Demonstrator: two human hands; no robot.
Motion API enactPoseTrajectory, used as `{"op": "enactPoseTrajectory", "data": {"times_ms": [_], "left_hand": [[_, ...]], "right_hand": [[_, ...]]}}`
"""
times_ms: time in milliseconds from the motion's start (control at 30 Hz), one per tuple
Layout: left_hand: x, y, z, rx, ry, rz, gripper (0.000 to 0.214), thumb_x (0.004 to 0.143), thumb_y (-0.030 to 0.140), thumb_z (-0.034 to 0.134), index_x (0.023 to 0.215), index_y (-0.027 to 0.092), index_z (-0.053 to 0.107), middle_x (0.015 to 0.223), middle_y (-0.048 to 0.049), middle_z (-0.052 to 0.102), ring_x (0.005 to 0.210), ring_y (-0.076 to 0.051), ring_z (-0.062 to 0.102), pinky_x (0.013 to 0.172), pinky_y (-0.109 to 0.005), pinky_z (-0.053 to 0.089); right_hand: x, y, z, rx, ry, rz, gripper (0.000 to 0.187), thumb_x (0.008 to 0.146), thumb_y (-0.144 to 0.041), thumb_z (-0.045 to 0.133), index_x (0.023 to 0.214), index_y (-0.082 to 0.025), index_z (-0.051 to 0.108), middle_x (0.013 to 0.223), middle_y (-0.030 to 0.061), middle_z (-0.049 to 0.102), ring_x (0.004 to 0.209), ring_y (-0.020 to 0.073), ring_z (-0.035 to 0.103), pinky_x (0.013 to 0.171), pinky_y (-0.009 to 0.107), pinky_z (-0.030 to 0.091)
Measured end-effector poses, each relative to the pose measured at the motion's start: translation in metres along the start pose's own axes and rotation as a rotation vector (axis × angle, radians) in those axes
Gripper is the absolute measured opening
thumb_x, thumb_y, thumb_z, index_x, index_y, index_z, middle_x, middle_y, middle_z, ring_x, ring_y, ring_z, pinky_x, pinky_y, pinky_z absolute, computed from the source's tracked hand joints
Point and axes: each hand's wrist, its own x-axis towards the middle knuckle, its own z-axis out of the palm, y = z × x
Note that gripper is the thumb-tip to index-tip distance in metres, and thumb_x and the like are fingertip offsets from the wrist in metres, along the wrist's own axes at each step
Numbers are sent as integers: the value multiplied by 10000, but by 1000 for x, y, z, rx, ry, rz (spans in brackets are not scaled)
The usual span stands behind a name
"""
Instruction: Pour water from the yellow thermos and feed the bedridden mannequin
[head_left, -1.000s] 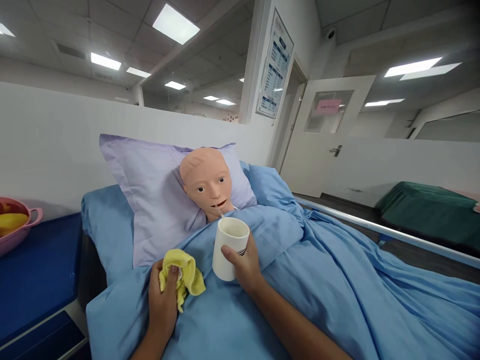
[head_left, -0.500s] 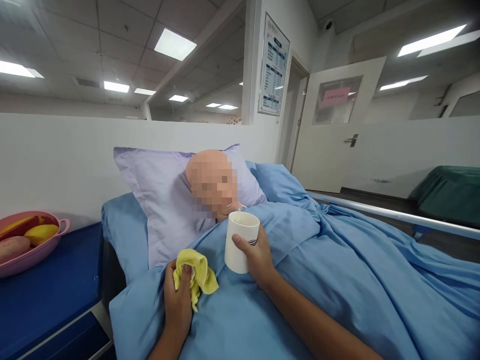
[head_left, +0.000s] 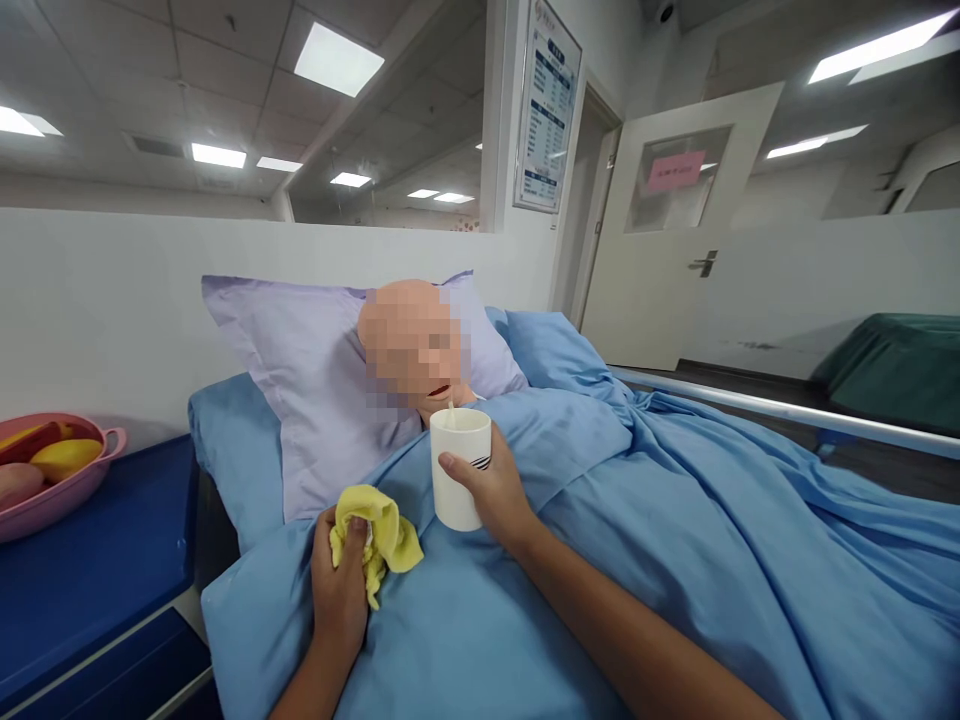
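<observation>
My right hand (head_left: 499,492) is wrapped around a white cup (head_left: 454,490) with dark stripes, held upright over the blue quilt (head_left: 570,560). A thin pale straw (head_left: 451,409) stands up from the cup, its top close to the mouth of a mannequin head (head_left: 411,310). Whether straw and mouth touch, I cannot tell. The head rests on a lilac pillow (head_left: 322,390), quilt drawn up near its neck. Lower left, my left hand (head_left: 341,580) grips a crumpled yellow cloth (head_left: 382,530), apart from the cup.
On the left, a pink basket (head_left: 67,505) of fruit-like items stands on a blue-topped cabinet (head_left: 142,540) beside the bed. A metal bed rail (head_left: 787,415) runs along the far side. Behind are a low white wall (head_left: 112,300) and a door (head_left: 667,290).
The view has tipped down and turned slightly right. The cup has shifted a little left, bringing its straw beneath the mannequin's mouth. Both hands keep their holds.
</observation>
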Motion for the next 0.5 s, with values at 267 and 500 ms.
{"op": "enactPoseTrajectory", "data": {"times_ms": [267, 500], "left_hand": [[-1, 4, 2, -9, 24, -12, 592, 717, 728, 618, 982, 199, 598, 851, -22, 627, 778, -186, 590, 682, -284, 498], [-1, 1, 2, -1, 10, -10, 573, 745, 718, 605, 993, 201, 596, 867, -21, 615, 783, -179, 577, 678, -274, 495]], "right_hand": [[4, 1, 1, 126, -10, 117, 600, 691, -502, 806, 1174, -222, 588, 893, 16, 701, 763, 213, 664, 679, 348, 559], [16, -7, -12, 74, -221, 139, 561, 723, -506, 795, 1146, -210, 575, 862, 25, 706, 756, 224, 679, 654, 350, 557]]}}
